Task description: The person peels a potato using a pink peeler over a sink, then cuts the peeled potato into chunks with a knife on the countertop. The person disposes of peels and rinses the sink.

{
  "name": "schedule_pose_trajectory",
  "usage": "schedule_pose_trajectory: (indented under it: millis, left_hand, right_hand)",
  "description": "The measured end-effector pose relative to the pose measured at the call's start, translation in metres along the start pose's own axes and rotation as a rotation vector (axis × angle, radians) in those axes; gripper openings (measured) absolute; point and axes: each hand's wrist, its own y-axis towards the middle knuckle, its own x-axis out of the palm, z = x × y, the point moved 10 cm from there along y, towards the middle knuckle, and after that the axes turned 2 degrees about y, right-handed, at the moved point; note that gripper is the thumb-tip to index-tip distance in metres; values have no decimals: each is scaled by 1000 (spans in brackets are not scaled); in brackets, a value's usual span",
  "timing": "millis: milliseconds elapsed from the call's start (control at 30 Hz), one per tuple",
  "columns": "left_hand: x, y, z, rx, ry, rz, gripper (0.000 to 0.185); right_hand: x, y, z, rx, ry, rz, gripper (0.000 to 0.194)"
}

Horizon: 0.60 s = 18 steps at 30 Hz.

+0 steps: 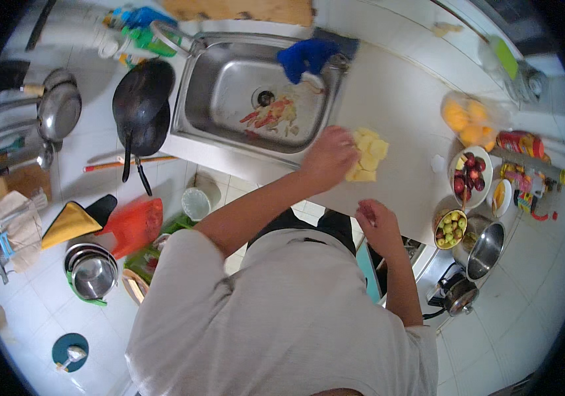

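Note:
My left hand (329, 157) reaches across my front to the pale worktop (391, 89), right of the sink. Its fingers curl down at the left edge of a cluster of pale yellow pieces (370, 154), which look like cut food. The fingertips are blurred, so I cannot tell whether they hold a piece. Close to the worktop's front edge is my right hand (379, 223), fingers bent, apart from the pieces. Nothing shows in it, but its grip is partly hidden.
Red and pale peelings (272, 115) lie near the drain of the steel sink (198, 94). A blue cloth (307, 57) hangs over the sink's corner. On the right stand a bowl of dark red fruit (470, 173), a bowl of green fruit (450, 230) and a steel pot (486, 250).

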Motion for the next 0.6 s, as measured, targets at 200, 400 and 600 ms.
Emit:
schedule_pose_trajectory:
  millis: [200,400,600]
  left_hand:
    - [-179,-236,-152,-442,114,233,12]
    - [-216,-466,-250,-981,119,337,21]
    - [-108,-708,-228,-1568,-112,266,22]
  right_hand:
    - [115,120,-110,-180,-161,-57,34]
    - [209,312,-68,-91,-435,0,54]
    - [201,479,16,143,-1045,-58,73]
